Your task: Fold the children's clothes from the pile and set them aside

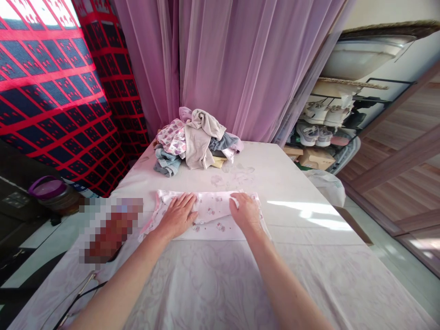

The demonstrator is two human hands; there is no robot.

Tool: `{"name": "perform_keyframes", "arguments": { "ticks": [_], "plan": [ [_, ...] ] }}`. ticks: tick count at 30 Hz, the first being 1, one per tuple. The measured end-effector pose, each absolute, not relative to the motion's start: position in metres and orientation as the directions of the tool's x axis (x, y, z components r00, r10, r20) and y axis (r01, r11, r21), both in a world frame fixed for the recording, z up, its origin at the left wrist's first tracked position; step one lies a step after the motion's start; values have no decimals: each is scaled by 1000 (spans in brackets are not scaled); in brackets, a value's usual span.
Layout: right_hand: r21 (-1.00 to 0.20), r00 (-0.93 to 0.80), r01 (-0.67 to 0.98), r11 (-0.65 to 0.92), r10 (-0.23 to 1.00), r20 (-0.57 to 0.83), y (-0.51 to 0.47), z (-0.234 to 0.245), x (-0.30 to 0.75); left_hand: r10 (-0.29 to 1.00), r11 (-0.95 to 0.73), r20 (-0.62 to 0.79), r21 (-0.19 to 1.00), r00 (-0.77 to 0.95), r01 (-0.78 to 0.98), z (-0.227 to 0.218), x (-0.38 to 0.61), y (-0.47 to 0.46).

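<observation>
While two bare hands work at the middle of the table (302, 275), one printed cloth (210, 211) lies beneath them, white and pink, partly folded over, spread crosswise on the pale cover.

Left hand (178, 213): one, palm down on the left part of the cloth, fingers extended, pressing flat with nothing gathered in it. Right hand (246, 213): one, on the right part, fingers bent near the far edge; whether they pinch the fabric, cannot tell.

Clothes pile (199, 142): one, beyond the cloth and apart from it. At least five pieces distinguishable, among them one beige, one heart-printed, one denim, one dark grey and one yellow; full count hidden.

Pixelated item (113, 231): one, left of the cloth, identity masked.

Jar (51, 195): one, purple lid, beyond the table's left side.

Curtain (237, 68): lilac, behind the pile. Checked fabric (51, 82): red and dark, at left.

Shelf side, right: one basin (364, 57), four pale shoes (309, 134) plainly seen in two pairs, two cardboard boxes (316, 158), one plastic bag (325, 185) lower down.
</observation>
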State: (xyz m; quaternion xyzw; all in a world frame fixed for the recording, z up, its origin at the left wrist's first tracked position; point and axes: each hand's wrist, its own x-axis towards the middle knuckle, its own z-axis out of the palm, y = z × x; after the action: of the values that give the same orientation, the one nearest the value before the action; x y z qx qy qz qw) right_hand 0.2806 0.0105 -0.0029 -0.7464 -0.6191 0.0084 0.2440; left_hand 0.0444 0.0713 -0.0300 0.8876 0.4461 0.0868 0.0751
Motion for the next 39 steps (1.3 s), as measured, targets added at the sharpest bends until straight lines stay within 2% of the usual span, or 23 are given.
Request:
{"name": "perform_keyframes", "arguments": {
  "ticks": [1,3,5,8,11,17,24,28,31,33,34,37,39],
  "plan": [
    [-349,348,901,-257,909,228,14,1,292,809,-586,77,194,583,787,-30,44,71],
    [-297,484,846,-443,872,76,21,7,308,813,-581,70,174,578,795,-29,45,70],
    [-257,534,808,-529,844,-60,29,12,316,813,-582,79,165,577,796,-28,45,69],
    [-241,527,800,-550,835,-155,38,17,321,811,-585,89,158,578,796,-28,45,69],
    [-269,495,810,-521,853,-163,38,24,327,814,-580,77,154,576,800,-28,45,69],
    [-330,531,781,-530,842,-95,20,24,333,818,-573,53,139,572,807,-27,46,69],
    [-243,535,818,-521,845,-10,8,-7,329,821,-565,5,144,570,812,-16,46,68],
    [-234,458,882,-410,862,216,6,-3,321,848,-523,-27,126,530,843,-6,60,66],
    [-230,227,961,-154,915,334,11,-2,295,842,-538,26,108,539,836,-4,78,63],
    [-209,-23,974,84,961,276,16,-6,275,828,-560,48,104,558,822,-8,89,62],
    [-203,-100,968,147,970,222,19,-9,266,830,-558,48,103,556,824,-11,92,63],
    [-212,-127,967,141,989,76,22,-17,254,846,-532,36,112,532,839,-18,96,64],
    [-201,-95,974,100,995,32,21,-20,257,849,-527,37,127,527,841,-21,95,66]
  ]
}}
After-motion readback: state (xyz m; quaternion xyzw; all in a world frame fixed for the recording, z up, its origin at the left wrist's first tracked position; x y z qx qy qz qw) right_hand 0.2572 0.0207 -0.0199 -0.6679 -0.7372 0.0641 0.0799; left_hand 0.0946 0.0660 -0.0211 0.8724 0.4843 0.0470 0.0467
